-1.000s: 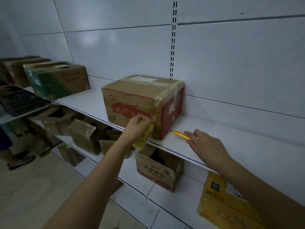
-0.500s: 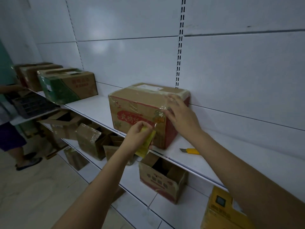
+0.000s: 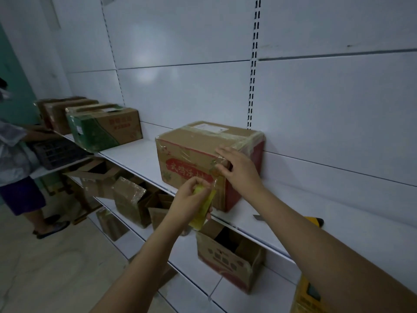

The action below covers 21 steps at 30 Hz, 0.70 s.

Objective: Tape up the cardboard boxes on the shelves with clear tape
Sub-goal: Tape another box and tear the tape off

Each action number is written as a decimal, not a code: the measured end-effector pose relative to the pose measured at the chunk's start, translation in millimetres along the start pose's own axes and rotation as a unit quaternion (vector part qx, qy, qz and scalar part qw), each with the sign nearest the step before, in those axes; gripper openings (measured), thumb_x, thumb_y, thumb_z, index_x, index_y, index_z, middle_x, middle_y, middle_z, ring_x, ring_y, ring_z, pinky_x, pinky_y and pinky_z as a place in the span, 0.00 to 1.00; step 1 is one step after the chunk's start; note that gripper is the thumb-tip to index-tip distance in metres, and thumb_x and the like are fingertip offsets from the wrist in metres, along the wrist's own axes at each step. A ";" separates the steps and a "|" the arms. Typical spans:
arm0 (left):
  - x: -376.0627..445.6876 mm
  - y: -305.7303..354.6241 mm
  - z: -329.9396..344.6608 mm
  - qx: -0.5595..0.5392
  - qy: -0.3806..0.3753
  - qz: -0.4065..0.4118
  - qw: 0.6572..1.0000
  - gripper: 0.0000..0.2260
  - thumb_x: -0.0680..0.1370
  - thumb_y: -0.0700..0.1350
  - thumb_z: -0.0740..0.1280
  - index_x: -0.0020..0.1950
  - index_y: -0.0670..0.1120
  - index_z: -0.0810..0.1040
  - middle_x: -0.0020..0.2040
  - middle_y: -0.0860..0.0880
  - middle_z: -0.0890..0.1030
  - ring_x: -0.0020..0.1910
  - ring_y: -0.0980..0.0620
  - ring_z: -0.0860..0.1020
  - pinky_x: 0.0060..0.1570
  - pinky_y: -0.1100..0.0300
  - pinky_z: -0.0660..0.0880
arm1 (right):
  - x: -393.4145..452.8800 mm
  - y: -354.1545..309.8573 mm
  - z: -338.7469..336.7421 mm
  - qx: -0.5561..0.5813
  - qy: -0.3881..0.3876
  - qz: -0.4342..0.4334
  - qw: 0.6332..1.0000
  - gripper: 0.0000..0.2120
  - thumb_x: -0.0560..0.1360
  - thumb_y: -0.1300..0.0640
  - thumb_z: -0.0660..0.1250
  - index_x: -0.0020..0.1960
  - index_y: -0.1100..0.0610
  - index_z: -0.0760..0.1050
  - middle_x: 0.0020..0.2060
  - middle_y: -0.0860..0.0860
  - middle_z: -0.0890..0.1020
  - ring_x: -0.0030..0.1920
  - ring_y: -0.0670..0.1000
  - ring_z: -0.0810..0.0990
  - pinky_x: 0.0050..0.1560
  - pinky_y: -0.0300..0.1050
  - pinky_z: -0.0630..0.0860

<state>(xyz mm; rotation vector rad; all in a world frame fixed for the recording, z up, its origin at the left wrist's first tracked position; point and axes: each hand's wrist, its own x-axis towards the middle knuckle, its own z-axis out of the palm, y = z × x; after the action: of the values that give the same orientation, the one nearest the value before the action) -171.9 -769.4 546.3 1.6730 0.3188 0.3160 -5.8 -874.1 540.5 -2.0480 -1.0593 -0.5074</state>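
Note:
A brown cardboard box [image 3: 194, 152] with a red label and red side stands on the white upper shelf [image 3: 140, 154], wrapped in clear tape across its top and front corner. My left hand [image 3: 191, 199] grips a yellow tape roll [image 3: 202, 207] just below the box's front face, with a clear strip running up to the box's corner. My right hand [image 3: 237, 168] lies with straight fingers on the box's front right corner, pressing the tape. A yellow utility knife [image 3: 312, 220] lies on the shelf to the right, partly hidden by my right forearm.
Several taped boxes [image 3: 106, 127] stand further left on the same shelf. Open cardboard boxes [image 3: 230, 256] sit on the lower shelves, with a yellow box [image 3: 304, 299] at bottom right. A person [image 3: 18, 168] stands at the far left beside a dark crate [image 3: 56, 150].
My right hand left the yellow knife on the shelf and moved up onto the box's front right corner. My left hand stayed below the box, holding the tape roll.

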 end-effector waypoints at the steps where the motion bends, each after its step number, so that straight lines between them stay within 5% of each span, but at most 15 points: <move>1: -2.0 2.5 3.2 -0.005 -0.005 0.005 1.000 0.07 0.82 0.45 0.65 0.55 0.42 0.75 0.39 0.40 0.80 0.28 0.48 0.79 0.29 0.57 0.77 | -0.2 0.8 -5.8 0.006 -0.030 -0.002 1.000 0.29 0.76 0.55 0.72 0.75 0.50 0.69 0.74 0.48 0.69 0.72 0.50 0.69 0.73 0.46 0.66; 4: -6.6 11.8 17.3 -0.013 -0.029 0.027 0.999 0.04 0.82 0.44 0.65 0.53 0.43 0.75 0.40 0.41 0.80 0.29 0.47 0.79 0.28 0.57 0.77 | -18.6 0.8 -37.2 0.106 -0.055 0.059 0.991 0.33 0.78 0.55 0.70 0.79 0.48 0.59 0.76 0.46 0.64 0.56 0.52 0.80 0.55 0.29 0.74; 7: -11.7 19.9 37.5 0.006 -0.048 0.059 0.997 0.05 0.82 0.41 0.65 0.55 0.41 0.75 0.39 0.46 0.80 0.28 0.53 0.80 0.27 0.61 0.77 | -53.3 -3.9 -77.3 0.298 0.011 0.200 0.933 0.29 0.77 0.40 0.65 0.74 0.48 0.67 0.63 0.51 0.79 0.48 0.50 0.84 0.49 0.43 0.79; 9: -16.1 23.0 55.7 0.006 -0.081 0.079 0.994 0.04 0.82 0.40 0.64 0.54 0.40 0.75 0.36 0.48 0.80 0.27 0.54 0.79 0.26 0.63 0.75 | -72.1 -8.8 -102.3 0.377 -0.027 0.270 0.885 0.28 0.77 0.38 0.65 0.70 0.54 0.70 0.58 0.52 0.82 0.47 0.51 0.83 0.49 0.46 0.78; 12: -23.4 21.4 86.9 0.008 -0.132 0.098 0.986 0.02 0.82 0.39 0.64 0.52 0.41 0.73 0.34 0.45 0.79 0.26 0.52 0.78 0.26 0.63 0.74 | -97.7 -15.6 -127.7 0.334 -0.062 0.267 0.902 0.28 0.72 0.44 0.68 0.67 0.59 0.74 0.51 0.57 0.84 0.45 0.47 0.83 0.47 0.43 0.79; 16: -38.0 7.1 116.8 -0.021 -0.195 0.085 0.977 0.05 0.82 0.40 0.64 0.54 0.40 0.72 0.33 0.38 0.78 0.25 0.45 0.76 0.26 0.59 0.74 | -129.5 -10.6 -145.5 0.247 -0.035 0.275 0.929 0.09 0.72 0.58 0.76 0.49 0.61 0.83 0.41 0.59 0.85 0.38 0.46 0.81 0.41 0.39 0.78; 21: -68.0 -27.2 126.4 -0.009 -0.225 -0.011 0.974 0.06 0.82 0.44 0.65 0.58 0.46 0.75 0.34 0.48 0.82 0.29 0.52 0.80 0.31 0.62 0.76 | -170.5 -2.4 -139.3 0.150 -0.062 0.319 0.934 0.03 0.71 0.57 0.77 0.40 0.55 0.84 0.36 0.56 0.84 0.32 0.44 0.76 0.36 0.37 0.74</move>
<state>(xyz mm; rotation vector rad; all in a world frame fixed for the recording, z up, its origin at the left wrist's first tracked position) -186.5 -907.9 502.3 1.6685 -0.0052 -0.0812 -106.4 -1068.9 521.2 -2.0121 -0.4453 0.1150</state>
